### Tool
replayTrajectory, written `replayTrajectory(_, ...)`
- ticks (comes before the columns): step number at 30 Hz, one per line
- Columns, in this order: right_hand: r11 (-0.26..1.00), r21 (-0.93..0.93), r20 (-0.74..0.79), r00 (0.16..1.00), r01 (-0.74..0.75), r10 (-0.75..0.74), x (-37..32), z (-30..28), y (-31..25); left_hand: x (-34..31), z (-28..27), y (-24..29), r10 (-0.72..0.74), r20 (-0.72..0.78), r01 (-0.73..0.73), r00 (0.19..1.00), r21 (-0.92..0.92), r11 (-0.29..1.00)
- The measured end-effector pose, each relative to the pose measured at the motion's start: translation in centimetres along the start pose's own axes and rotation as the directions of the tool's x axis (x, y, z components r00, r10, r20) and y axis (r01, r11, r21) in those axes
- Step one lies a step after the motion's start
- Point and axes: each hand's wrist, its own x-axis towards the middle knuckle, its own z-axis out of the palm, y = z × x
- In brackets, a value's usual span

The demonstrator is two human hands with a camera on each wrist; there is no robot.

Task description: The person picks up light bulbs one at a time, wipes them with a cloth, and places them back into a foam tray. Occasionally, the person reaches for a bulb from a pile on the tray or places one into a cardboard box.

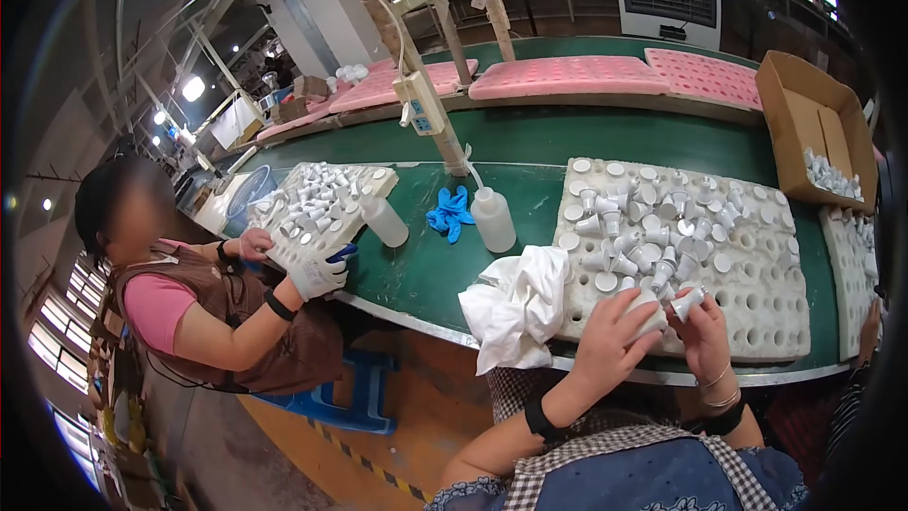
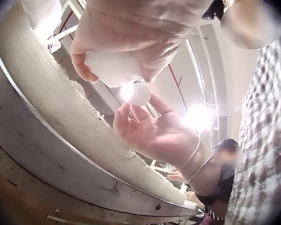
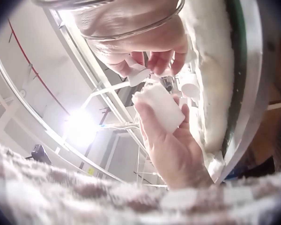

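My left hand [image 1: 605, 345] grips a white sponge-like block [image 3: 163, 108], fingers on one side and thumb on the other; one end of the block looks ragged. In my right hand [image 1: 706, 343] a small silvery-white cup-shaped piece [image 1: 689, 303] with a flared round end is pinched by the fingertips. The left wrist view shows its round white face [image 2: 138, 94] close beside the block. Both hands are over the front edge of a pale foam board [image 1: 771, 322] full of round holes. Many similar pieces [image 1: 653, 246] lie heaped or stand in it.
A crumpled white cloth [image 1: 515, 308] lies left of the board. Beyond it are a squeeze bottle [image 1: 494, 222] and a blue glove [image 1: 450, 215] on the green table [image 1: 553, 137]. A cardboard box [image 1: 818, 128] is at back right. Another person [image 1: 218, 293] works at left.
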Motion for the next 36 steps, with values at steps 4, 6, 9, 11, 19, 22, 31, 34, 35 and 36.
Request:
replayTrajectory(4,0.956,-0.254,0.119,0.976,-0.148,0.182,-0.2,-0.8,-2.5,-0.1,-0.3,-0.2,-0.055,-0.063,0.056,0.997,0.015,0.998)
replayTrajectory(6,0.907,-0.4,0.046,0.985,-0.135,0.167,-0.6,0.0,-2.4,-0.3,-0.4,-0.6,-0.068,-0.04,0.068,0.997,-0.006,0.998)
replayTrajectory(9,0.239,-0.835,0.437,0.861,0.496,-0.26,-0.7,0.2,-2.2,-0.5,-0.1,-0.8,-0.109,-0.017,0.107,0.994,-0.095,0.99)
replayTrajectory(11,0.516,-0.818,0.233,0.967,0.254,-0.106,-1.1,-0.1,-2.2,-0.3,-0.4,-0.7,-0.145,0.01,0.145,0.989,-0.17,0.975)
replayTrajectory(19,0.895,-0.424,0.063,0.982,-0.135,0.178,-1.5,0.3,-2.0,-0.2,-0.7,-0.7,-0.217,0.059,0.225,0.974,-0.322,0.92)
replayTrajectory(22,0.922,-0.356,0.059,0.982,-0.15,0.182,-1.7,0.6,-1.8,-0.6,-0.5,-0.5,-0.445,0.215,0.485,0.869,-0.545,0.684)
replayTrajectory(31,0.906,-0.361,-0.006,0.972,-0.221,0.235,-1.6,1.2,-0.8,-0.5,1.8,-0.7,-0.509,0.16,0.503,0.846,-0.556,0.662)
replayTrajectory(34,0.925,-0.323,-0.027,0.98,-0.197,0.199,-1.3,1.0,-0.1,-0.1,1.0,0.0,-0.136,-0.069,0.138,0.988,0.029,0.99)
replayTrajectory(35,0.93,-0.319,-0.036,0.983,-0.183,0.181,-1.4,1.4,-0.1,0.0,1.0,0.1,0.006,-0.055,0.002,0.998,0.134,0.991)
replayTrajectory(36,0.93,-0.323,-0.019,0.984,-0.176,0.179,-1.3,1.4,-0.1,-0.3,1.2,0.4,-0.045,0.035,0.039,0.998,0.152,0.988)
